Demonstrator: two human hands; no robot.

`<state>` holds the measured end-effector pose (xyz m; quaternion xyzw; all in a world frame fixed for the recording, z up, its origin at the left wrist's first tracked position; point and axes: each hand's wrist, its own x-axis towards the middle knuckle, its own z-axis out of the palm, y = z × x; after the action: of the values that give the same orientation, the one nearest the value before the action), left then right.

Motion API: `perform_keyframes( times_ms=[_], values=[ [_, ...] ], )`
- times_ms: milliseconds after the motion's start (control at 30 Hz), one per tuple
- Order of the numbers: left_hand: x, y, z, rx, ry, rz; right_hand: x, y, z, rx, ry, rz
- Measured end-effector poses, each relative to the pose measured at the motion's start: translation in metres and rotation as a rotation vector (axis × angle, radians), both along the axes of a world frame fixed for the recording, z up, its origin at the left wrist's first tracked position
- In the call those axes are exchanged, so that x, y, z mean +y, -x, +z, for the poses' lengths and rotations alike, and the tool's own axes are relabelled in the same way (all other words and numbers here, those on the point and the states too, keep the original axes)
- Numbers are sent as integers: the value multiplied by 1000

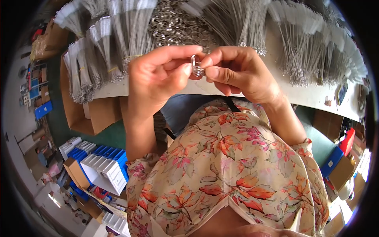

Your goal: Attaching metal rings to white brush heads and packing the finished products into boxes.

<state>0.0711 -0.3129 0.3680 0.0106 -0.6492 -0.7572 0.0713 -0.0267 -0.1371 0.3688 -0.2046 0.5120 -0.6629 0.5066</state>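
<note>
Just above the near edge of the white table, my two hands meet around a few small shiny metal rings (198, 71). One ring stands up on edge between the fingertips. My left hand (158, 75) pinches them with thumb and forefinger from the left. From the right, the thumb and forefinger of my right hand (241, 73) close on the same rings, its other fingers curled beneath. How the rings are joined is too small to make out. Behind the hands lies a heap of similar loose metal rings (177, 25).
Bundles of thin metal wires (128, 31) with white tags lie left of the heap, more tagged wire bundles (312, 43) to its right. Below the table (112, 91) at left stand an open cardboard box (90, 118) and stacked white and blue plastic bins (104, 170).
</note>
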Motion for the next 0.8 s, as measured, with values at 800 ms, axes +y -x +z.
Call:
perform_keyframes(
  times_ms=[800],
  values=[
    [-294,-33,-64,-999,1583,564,8,-4,-63,1534,49,-353]
  ],
)
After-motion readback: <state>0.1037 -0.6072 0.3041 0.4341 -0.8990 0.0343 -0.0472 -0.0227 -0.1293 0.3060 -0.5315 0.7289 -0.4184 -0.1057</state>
